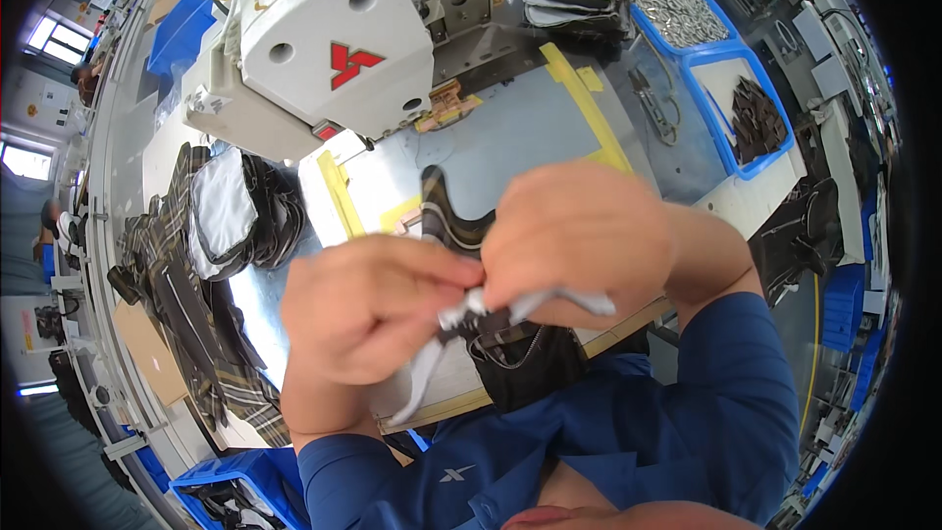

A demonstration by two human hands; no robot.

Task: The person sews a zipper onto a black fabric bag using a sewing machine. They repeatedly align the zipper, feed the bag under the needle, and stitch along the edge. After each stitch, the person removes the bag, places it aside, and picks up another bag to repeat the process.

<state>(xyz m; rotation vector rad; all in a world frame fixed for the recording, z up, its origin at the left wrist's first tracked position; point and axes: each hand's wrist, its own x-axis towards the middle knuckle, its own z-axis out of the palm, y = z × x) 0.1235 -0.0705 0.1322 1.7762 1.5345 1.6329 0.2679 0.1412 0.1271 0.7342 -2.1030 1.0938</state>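
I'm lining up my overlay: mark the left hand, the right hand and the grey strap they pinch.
left hand (368, 309), head view, back of hand
right hand (579, 236), head view, back of hand
grey strap (579, 301), head view, right end

Bright, even light fills the scene, with daylight at the windows (39, 39) on the left. The hands (471, 285) look slightly blurred. Straight edges bend toward the dark round rim.

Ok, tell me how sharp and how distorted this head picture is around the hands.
Head view: both hands, left hand and right hand, are softly blurred, as is the grey strap pinched between them; the sewing machine behind is sharper. Fisheye bends the table edge toward the rim, with black corners. Lighting is even; faint glare on the metal table.
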